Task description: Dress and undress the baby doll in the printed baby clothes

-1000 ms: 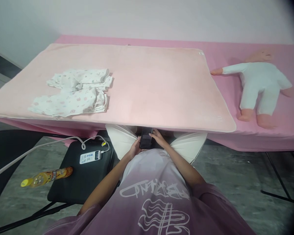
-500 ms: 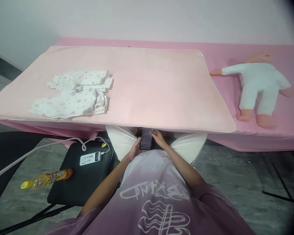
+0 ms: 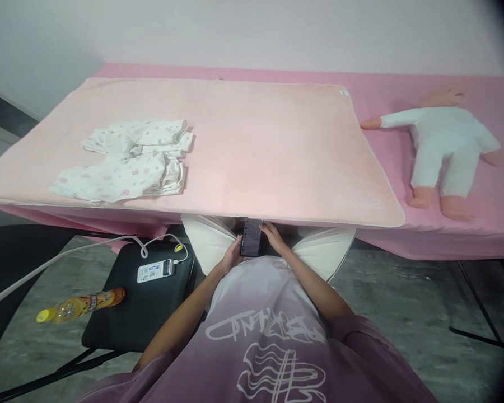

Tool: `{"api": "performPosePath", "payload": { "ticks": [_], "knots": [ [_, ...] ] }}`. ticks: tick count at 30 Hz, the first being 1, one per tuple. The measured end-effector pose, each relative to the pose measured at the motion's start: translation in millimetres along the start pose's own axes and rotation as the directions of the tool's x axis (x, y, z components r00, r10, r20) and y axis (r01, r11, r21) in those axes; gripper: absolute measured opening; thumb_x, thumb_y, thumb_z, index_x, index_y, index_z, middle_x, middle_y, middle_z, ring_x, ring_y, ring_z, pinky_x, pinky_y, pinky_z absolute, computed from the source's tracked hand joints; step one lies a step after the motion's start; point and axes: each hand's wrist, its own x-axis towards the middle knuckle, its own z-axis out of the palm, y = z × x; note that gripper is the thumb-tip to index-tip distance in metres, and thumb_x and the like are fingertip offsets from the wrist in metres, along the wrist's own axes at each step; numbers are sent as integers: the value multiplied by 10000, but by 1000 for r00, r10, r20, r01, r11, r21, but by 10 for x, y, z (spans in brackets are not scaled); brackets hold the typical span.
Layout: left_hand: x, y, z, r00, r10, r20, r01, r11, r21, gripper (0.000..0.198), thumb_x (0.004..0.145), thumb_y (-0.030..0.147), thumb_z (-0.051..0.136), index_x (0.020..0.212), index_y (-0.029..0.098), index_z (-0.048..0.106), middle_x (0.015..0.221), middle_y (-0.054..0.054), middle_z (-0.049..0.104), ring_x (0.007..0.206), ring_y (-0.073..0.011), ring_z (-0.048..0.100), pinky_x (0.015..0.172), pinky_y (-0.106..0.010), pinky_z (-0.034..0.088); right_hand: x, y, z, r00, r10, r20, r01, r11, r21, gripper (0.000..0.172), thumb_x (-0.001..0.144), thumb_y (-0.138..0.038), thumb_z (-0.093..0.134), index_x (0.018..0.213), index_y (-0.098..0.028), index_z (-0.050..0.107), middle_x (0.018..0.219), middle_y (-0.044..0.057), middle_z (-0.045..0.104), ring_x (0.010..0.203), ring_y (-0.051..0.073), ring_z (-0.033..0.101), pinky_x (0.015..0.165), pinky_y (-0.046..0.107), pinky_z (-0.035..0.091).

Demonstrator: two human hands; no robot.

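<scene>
A dark phone sits in my lap, just below the table's front edge. My left hand grips its left side with curled fingers. My right hand wraps around its right side. On the table lies a pale pink mat. Small white printed baby clothes are piled on the mat's left part. A doll in a white suit lies face down at the right on the pink table cover, beyond the mat.
A black chair seat stands at my left, with a power bank and a white cable on it. A yellow drink bottle lies at its left edge. Grey floor shows below; table legs stand at the right.
Both hands stay on the phone in my lap. The view has shifted only slightly.
</scene>
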Motion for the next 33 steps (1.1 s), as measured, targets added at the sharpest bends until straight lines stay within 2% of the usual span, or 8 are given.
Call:
{"api": "performPosePath", "payload": {
  "ticks": [3, 7, 9, 15, 17, 25, 28, 33],
  "knots": [
    [0, -5, -12, 1000, -1, 8, 2, 1000, -13, 614, 1080, 563, 505, 1613, 258, 481, 1510, -139, 639, 1389, -343, 621, 1170, -540, 497, -21, -12, 6, 999, -4, 35, 3, 1000, 23, 424, 854, -549, 758, 1153, -257, 681, 1155, 58, 768, 1188, 269, 693, 1121, 438, 509],
    [20, -24, -41, 1000, 8, 3, -8, 1000, -14, 619, 1073, 573, 513, 1593, 238, 503, 1516, -156, 632, 1374, -355, 631, 1163, -563, 495, -19, 34, 44, 998, -2, 58, 0, 1000, 31, 622, 717, -460, 908, 1244, -265, 640, 1233, 78, 754, 1188, 268, 704, 1122, 459, 522],
    [28, -28, -46, 1000, 7, -12, -7, 1000, -2, 613, 1071, 580, 514, 1583, 244, 514, 1512, -152, 635, 1376, -355, 628, 1165, -565, 492, -14, 54, 50, 998, 1, 56, -3, 1000, 31, 646, 695, -447, 924, 1241, -262, 634, 1251, 86, 746, 1190, 267, 702, 1122, 468, 524],
    [20, -19, -37, 1000, -1, -7, 1, 1000, 7, 605, 1074, 571, 511, 1587, 249, 511, 1511, -142, 636, 1399, -348, 608, 1180, -551, 481, -38, -6, -11, 996, -4, 90, -2, 998, 59, 497, 840, -491, 795, 1269, -280, 659, 1303, 78, 733, 1270, 262, 668, 1182, 457, 471],
    [13, -14, -29, 1000, -2, -1, 2, 1000, 2, 608, 1076, 567, 509, 1592, 247, 507, 1504, -144, 641, 1405, -350, 602, 1185, -552, 474, -51, -27, -30, 994, 0, 109, -7, 998, 66, 501, 849, -491, 783, 1288, -287, 655, 1310, 72, 734, 1267, 263, 669, 1187, 459, 464],
    [7, -5, -13, 999, -1, -37, 2, 1000, 27, 601, 1065, 580, 521, 1572, 256, 530, 1497, -135, 648, 1395, -361, 607, 1152, -545, 505, -67, 39, -23, 989, 23, 145, -29, 999, 44, 858, 634, -370, 959, 1383, -272, 553, 1362, 108, 697, 1187, 262, 698, 1116, 463, 527],
    [12, -10, -23, 1000, 7, -14, -7, 1000, 6, 589, 1070, 565, 523, 1571, 255, 527, 1521, -129, 633, 1396, -354, 609, 1141, -532, 518, -62, 42, -19, 991, 19, 131, -24, 999, 36, 802, 657, -400, 946, 1355, -269, 573, 1352, 108, 700, 1197, 264, 691, 1123, 452, 515],
    [13, -17, -36, 1000, 5, 7, -4, 1000, -22, 586, 1072, 549, 530, 1579, 254, 517, 1547, -126, 613, 1406, -343, 603, 1155, -516, 509, -7, 28, -6, 998, 2, 64, -3, 1000, 14, 513, 855, -564, 759, 1271, -282, 660, 1292, 74, 728, 1271, 268, 650, 1147, 425, 469]
  ]
}}
